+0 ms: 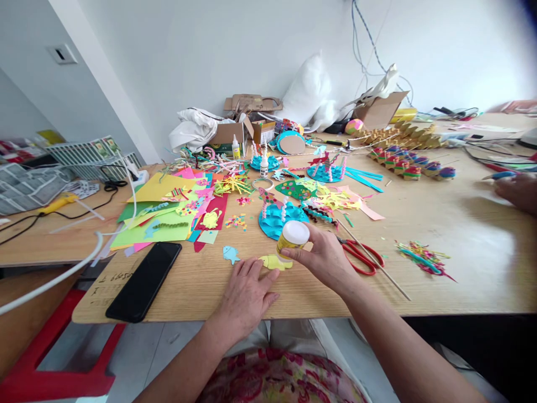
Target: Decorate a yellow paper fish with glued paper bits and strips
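My right hand is closed round a white glue bottle with a yellow label. Its round white end faces up, and its lower end is over a yellow paper fish; my fingers hide part of it. My left hand lies flat on the table with fingers stretched, fingertips at the left end of the yellow fish. Just beyond those fingertips is a small blue paper fish. Behind the bottle stands a blue disc with twisted pink-and-white posts and a red spotted fish on top.
Red-handled scissors and a thin stick lie right of my right hand. A black phone rests at the left front edge. Coloured paper is piled behind it. Another person's hand shows at the far right.
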